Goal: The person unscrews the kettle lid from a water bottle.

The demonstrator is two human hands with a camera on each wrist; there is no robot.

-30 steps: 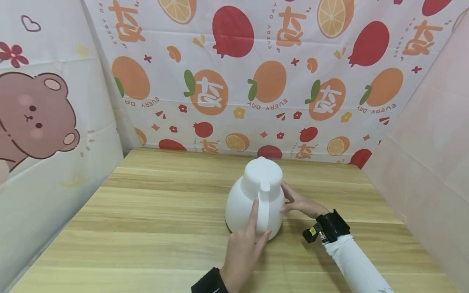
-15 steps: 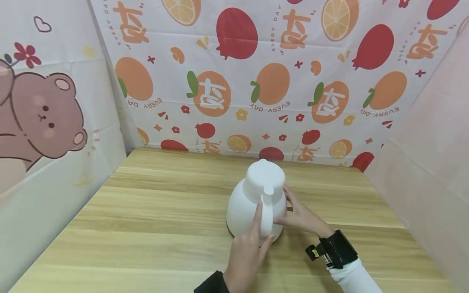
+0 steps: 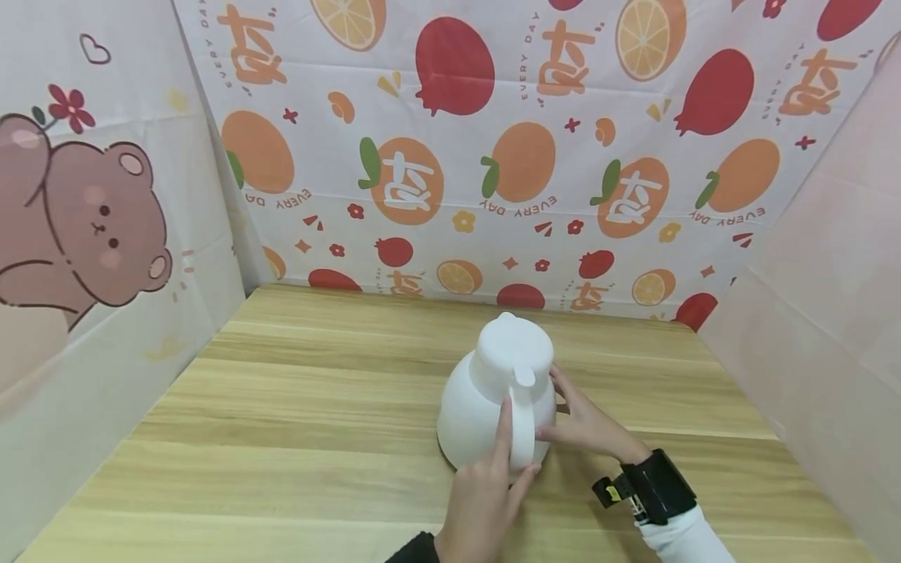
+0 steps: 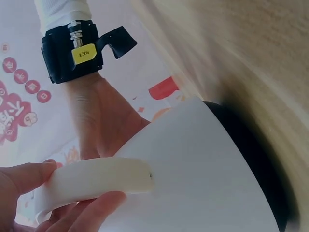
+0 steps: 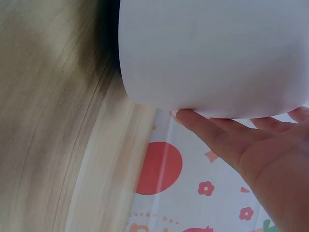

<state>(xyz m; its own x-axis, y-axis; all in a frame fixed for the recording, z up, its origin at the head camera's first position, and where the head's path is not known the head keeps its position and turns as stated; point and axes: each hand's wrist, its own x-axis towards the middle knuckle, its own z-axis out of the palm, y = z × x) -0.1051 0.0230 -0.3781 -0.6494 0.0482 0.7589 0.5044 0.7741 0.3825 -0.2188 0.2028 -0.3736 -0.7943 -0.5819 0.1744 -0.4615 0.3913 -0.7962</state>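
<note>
A white thermal jug (image 3: 468, 422) with a rounded body and capped lid stands on the wooden table, its handle (image 3: 522, 434) facing me. My left hand (image 3: 482, 496) grips this handle. In the left wrist view, the left thumb (image 4: 34, 176) lies on one side of the handle and fingers (image 4: 104, 208) on the other. My right hand (image 3: 587, 426) rests against the jug's right side. Its fingers (image 5: 212, 133) are stretched out along the white wall in the right wrist view. A dark base (image 4: 251, 150) shows under the jug.
The wooden table (image 3: 281, 422) reaches back to a fruit-printed cloth (image 3: 464, 156). A bear-printed cloth (image 3: 105, 219) hangs on the left and a pale one (image 3: 831, 274) on the right. Each wrist wears a black band; the right band (image 3: 658, 485) carries a small camera.
The jug has shifted slightly right and towards me, with both hands moving along with it. The right thumb has come in closer to the handle. The head view has shifted a little.
</note>
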